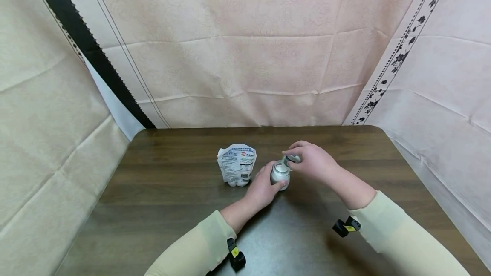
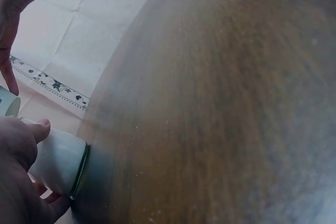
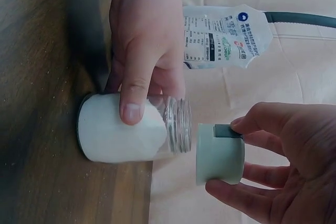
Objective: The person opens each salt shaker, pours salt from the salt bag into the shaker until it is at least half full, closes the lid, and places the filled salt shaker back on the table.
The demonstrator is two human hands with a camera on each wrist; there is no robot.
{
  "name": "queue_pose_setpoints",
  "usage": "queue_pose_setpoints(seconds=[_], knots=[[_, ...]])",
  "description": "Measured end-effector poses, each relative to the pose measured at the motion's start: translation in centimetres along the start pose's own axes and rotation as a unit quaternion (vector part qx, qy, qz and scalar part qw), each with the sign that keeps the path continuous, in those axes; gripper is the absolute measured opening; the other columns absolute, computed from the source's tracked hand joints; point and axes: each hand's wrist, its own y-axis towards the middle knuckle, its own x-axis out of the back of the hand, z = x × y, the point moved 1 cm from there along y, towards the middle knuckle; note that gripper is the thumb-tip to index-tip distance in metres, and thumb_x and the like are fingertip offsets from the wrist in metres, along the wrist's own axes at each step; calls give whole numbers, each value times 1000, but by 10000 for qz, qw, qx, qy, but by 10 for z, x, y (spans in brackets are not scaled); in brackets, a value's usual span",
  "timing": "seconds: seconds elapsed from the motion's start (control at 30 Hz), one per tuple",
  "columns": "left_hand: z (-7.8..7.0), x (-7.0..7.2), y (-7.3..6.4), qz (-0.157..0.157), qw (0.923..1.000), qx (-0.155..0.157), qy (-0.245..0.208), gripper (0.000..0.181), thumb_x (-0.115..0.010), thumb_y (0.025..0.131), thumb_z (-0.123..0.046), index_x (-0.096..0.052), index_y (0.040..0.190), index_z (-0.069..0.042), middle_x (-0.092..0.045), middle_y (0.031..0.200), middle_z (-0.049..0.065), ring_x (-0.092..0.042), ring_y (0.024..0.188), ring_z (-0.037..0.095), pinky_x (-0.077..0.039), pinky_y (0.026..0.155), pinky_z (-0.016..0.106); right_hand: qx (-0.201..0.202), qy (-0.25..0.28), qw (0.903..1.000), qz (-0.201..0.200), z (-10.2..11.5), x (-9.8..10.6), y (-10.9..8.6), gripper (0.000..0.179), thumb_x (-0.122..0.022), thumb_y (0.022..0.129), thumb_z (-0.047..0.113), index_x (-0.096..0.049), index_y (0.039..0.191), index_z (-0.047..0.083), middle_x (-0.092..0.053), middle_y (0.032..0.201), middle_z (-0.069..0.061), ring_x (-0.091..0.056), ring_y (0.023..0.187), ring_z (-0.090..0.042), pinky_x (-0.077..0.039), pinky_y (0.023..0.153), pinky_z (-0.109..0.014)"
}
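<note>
— Jar (image 1: 280,174): how is it seen from the head view?

— Small, of clear glass, filled with white powder, upright on the table (image 1: 172,208) near its middle, just right of a white printed pouch (image 1: 237,165). It is gripped round its side by the left hand (image 1: 262,188). A lid (image 1: 292,158) is held just above its mouth by the right hand (image 1: 312,162).

— And from the left wrist?

— Only the jar's (image 2: 59,160) lower part and base are shown, pressed on the wood, with the left hand's fingers (image 2: 21,145) curled round it. An edge of the lid (image 2: 8,102) is seen at the left border beneath a right fingertip. The pouch is not shown.

— What is added by the right wrist view?

— The threaded neck of the jar (image 3: 131,128) is seen bare, the powder reaching close below it. The lid (image 3: 220,153), pale green with a dark label, is shown apart from the neck, pinched between the right hand's (image 3: 286,169) thumb and fingers. The left thumb (image 3: 134,93) is laid across the glass. The pouch's (image 3: 223,38) print is plainer here, though not legible.
</note>
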Motion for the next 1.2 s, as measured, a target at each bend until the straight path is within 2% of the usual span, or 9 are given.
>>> queue_pose_setpoints(seconds=[0.37,0.63,0.93,1.2], knots=[[1,1,1,25,10000,42,-47,68,-68,94,-42,-38,150,-18,-53,136,6,-52,122,21,-45,97,42,129,18,9999,109,9,-5,6,32,-74,89,22,-73,120,16,-63,120,-8,-62,106,-25,-52,87,-44],[1,1,0,86,9999,90,-88,72,-67,93,-44,-35,152,-19,-51,140,5,-50,123,22,-45,98,42,-63,87,9996,279,11,-8,9,32,-73,89,22,-73,121,18,-62,120,-6,-61,106,-25,-52,87,-44],[0,2,0,167,9998,91,-69,77,-65,94,-46,-30,155,-15,-45,148,8,-46,131,24,-43,102,43,28,21,9989,458,16,-12,12,32,-72,90,23,-73,121,18,-62,121,-5,-61,107,-24,-51,88,-44],[2,3,0,206,9997,80,-108,76,-65,94,-47,-31,155,-15,-45,148,8,-46,130,23,-43,102,43,-41,6,9982,591,15,-15,14,31,-72,90,23,-73,121,17,-62,122,-7,-61,107,-25,-52,88,-43]])
